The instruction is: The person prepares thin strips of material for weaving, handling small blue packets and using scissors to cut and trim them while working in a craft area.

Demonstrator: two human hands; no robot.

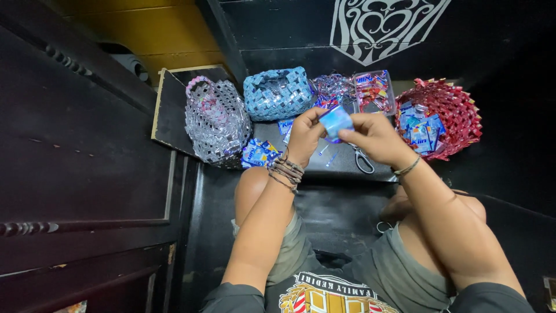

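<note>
Both the left hand (305, 134) and the right hand (373, 136) pinch a small, glossy blue foil wrapper strip (335, 121) between closed fingers, above the dark tabletop (341, 159). It looks light, thin, crinkly and slippery, best gripped at its folded edges. Behind sit a silver woven-wrapper basket (217, 124), a blue woven pouch (277, 94) and a red woven basket (457, 110).

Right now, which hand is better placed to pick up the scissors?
The right hand, I think. The scissors lie directly under it, while the left hand is farther to the side. Both hands pinch the blue wrapper, so the left would have to hold it alone.
</note>
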